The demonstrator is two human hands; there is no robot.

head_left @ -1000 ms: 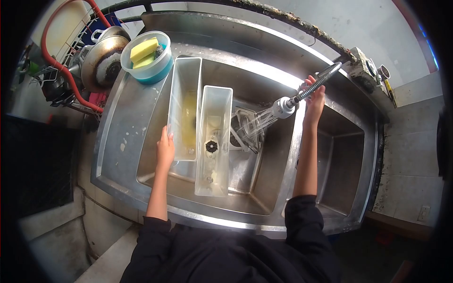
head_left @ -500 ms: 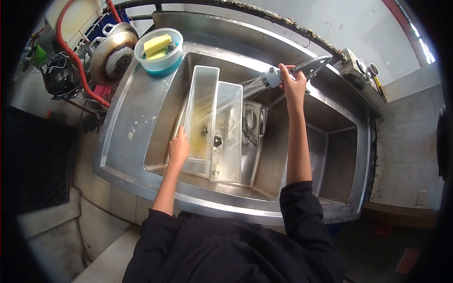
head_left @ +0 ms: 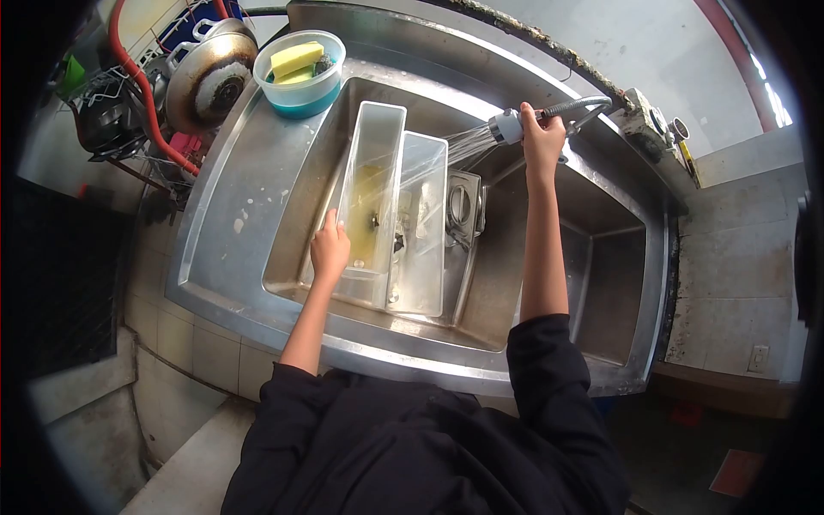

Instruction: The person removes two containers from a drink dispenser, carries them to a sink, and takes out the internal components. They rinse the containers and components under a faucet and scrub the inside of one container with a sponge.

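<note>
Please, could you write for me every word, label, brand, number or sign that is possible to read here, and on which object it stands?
None: no readable text on any object.
Spray head, two long clear containers, tub: no lettering visible.
Wall plate: too small to tell whether it has marks.
</note>
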